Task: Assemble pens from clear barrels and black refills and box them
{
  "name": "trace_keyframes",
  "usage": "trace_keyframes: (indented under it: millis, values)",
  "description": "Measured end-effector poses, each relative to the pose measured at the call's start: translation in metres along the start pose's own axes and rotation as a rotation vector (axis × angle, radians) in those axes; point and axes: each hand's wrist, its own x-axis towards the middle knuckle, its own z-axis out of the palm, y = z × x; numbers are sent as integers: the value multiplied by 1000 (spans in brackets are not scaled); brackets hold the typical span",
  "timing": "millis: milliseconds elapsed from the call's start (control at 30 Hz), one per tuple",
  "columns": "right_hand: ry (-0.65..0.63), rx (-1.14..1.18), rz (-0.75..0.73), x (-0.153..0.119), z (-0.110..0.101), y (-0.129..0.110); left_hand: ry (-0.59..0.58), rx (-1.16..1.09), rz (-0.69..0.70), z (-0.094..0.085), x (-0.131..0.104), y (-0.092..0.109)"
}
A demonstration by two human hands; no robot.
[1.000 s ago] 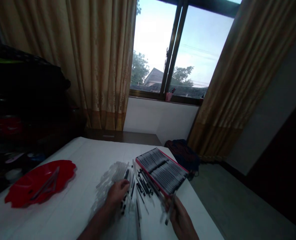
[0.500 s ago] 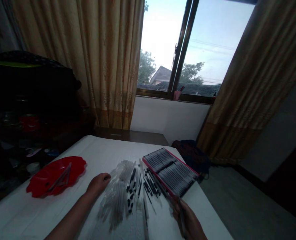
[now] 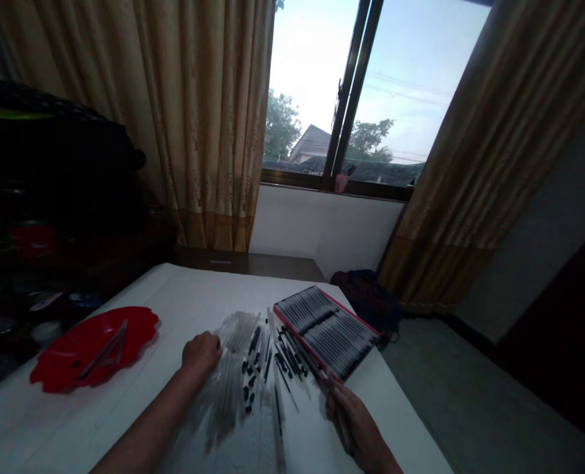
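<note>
My left hand is at the left edge of a spread of clear pen barrels, its fingers curled; whatever they hold, if anything, is hidden. On the right, my right hand is closed around a slim greyish pen, just below the near corner of a red-edged tray. Two rows of pens with dark ends fill that tray. Small black caps and thin dark refills lie loose between my hands.
A red scalloped plate holding clear triangular rulers sits at the left of the white table. Beyond the table are a dark bundle on the floor, a low brown cabinet and a window.
The whole view has shifted, so the table's things appear further left. My left hand has moved closer to the clear barrels; my right hand still holds the pen by the tray's corner.
</note>
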Motion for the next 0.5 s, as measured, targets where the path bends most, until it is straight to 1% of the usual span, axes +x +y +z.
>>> trace_keyframes:
  millis: [133, 267, 333, 367, 433, 467, 500]
  values:
    - [-33, -34, -34, 1, 2, 0, 0, 6, -16, -3, 1, 5]
    - [-27, -35, -28, 3, 4, 2, 23, -57, 23, -16, -4, 8]
    - [-30, -11, -20, 4, 5, 4, 28, -108, 73, -20, -12, 17]
    - [-34, 6, -16, 5, 5, 5, 25, -151, 110, -19, -17, 25]
    - [-38, 35, -9, 6, 6, 6, 15, -271, 189, -10, -31, 46]
    - [-35, 46, -1, 6, 6, 6, -8, -483, 238, -3, -39, 59]
    - [-35, 51, 9, 6, 7, 6, -43, -706, 254, 6, -47, 72]
